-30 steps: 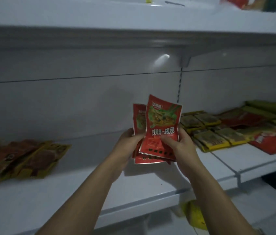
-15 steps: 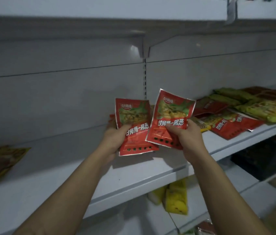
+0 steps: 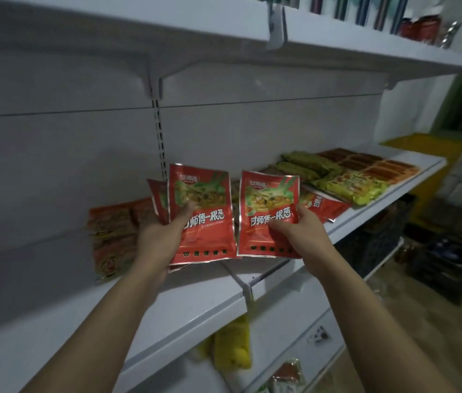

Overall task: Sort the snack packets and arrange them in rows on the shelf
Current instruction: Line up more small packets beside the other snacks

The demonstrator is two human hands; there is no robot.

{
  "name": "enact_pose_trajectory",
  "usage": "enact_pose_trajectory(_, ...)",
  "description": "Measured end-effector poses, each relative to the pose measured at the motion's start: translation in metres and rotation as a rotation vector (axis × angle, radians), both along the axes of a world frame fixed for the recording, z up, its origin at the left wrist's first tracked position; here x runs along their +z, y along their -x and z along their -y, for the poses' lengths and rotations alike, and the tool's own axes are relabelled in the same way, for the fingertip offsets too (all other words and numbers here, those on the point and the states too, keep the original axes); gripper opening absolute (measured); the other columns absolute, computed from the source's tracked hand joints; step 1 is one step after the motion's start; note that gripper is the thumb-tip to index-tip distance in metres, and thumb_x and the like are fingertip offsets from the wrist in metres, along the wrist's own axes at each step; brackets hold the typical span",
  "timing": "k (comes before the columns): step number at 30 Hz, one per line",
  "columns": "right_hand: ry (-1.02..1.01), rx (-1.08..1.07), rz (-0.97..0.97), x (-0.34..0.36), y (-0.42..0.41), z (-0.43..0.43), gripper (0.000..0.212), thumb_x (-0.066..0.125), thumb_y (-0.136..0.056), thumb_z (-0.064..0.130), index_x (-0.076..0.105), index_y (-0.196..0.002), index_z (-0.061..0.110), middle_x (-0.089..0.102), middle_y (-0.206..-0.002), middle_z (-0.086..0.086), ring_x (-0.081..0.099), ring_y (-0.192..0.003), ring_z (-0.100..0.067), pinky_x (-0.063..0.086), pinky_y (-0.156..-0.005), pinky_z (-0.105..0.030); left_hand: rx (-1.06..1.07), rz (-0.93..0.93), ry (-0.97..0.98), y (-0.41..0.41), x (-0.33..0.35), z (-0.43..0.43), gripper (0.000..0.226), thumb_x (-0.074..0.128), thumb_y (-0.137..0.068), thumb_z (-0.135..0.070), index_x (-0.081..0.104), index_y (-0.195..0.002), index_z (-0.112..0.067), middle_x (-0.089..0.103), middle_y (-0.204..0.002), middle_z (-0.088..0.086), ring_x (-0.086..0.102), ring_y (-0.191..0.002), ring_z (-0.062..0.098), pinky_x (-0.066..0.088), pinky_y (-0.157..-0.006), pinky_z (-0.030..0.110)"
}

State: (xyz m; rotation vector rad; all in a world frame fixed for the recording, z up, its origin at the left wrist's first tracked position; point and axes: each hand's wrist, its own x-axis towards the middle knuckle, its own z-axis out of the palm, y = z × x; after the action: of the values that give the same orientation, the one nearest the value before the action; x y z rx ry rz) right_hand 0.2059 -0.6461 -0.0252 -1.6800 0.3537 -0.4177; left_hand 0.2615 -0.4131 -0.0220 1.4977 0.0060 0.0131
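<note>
Pulling one red snack packet (image 3: pixel 269 199) clear of the stack (image 3: pixel 207 239) the left hand (image 3: pixel 157 242) grips, the right hand (image 3: pixel 303 234) pinches it, ready for the shelf (image 3: pixel 193 302)

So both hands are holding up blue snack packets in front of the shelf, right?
Not blue: they are red. The head view shows the left hand and the right hand holding up red snack packets in front of the shelf.

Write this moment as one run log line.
left hand: grips red packet stack | right hand: grips single red packet | both above shelf
</note>
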Motion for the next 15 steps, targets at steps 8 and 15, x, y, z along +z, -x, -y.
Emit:
enact_pose_trajectory(8,0.282,0.013,0.095,0.006,-0.053,0.171,0.083,0.078,-0.082,0.015,0.030,-0.145,0.038,0.055,-0.100,0.024,0.064,-0.090,-0.006,0.056,-0.075,-0.037,0.228,0.121,-0.105,-0.039,-0.003,0.123,0.018,0.074,-0.083,-0.044,0.062,-0.087,-0.032,0.070,-0.076,-0.013,0.068,-0.057,0.003,0.048,-0.053,0.020)
enact_pose_trajectory(15,0.502,0.193,-0.043,0.013,-0.097,0.269,0.019,0.070,-0.088,0.018,0.068,-0.091,0.037,0.068,-0.099,0.007,0.069,-0.083,-0.017,0.060,-0.075,-0.043,0.322,0.070,-0.248,-0.046,-0.010,0.212,0.019,0.073,-0.086,-0.038,0.062,-0.083,-0.023,0.072,-0.077,-0.002,0.071,-0.063,0.018,0.057,-0.064,0.033)
